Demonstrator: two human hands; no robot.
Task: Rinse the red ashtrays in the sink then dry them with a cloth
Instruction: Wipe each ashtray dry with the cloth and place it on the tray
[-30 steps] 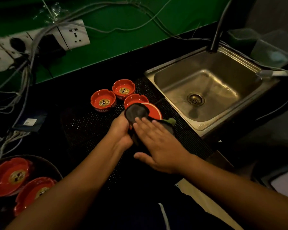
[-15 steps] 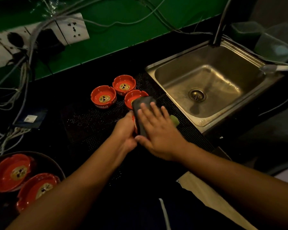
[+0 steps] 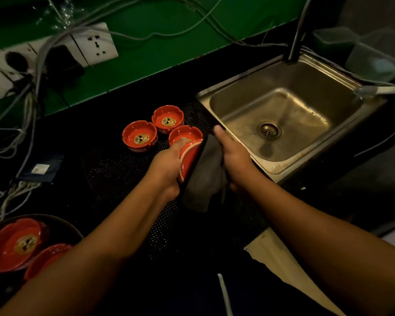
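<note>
Red ashtray (image 3: pixel 189 156) tilted in left grip (image 3: pixel 167 167), cloth (image 3: pixel 205 179) in right grip (image 3: pixel 235 160)

Black counter (image 3: pixel 146 87) with a steel sink (image 3: pixel 249 74) set in at right. A black perforated mat (image 3: pixel 114 169) at centre bears three red ashtrays (image 3: pixel 167 119), close together beside the sink. At left lie loose cables (image 3: pixel 14 192), a dark flat pouch (image 3: pixel 40 167) and a dark round dish (image 3: pixel 62 224).
</note>
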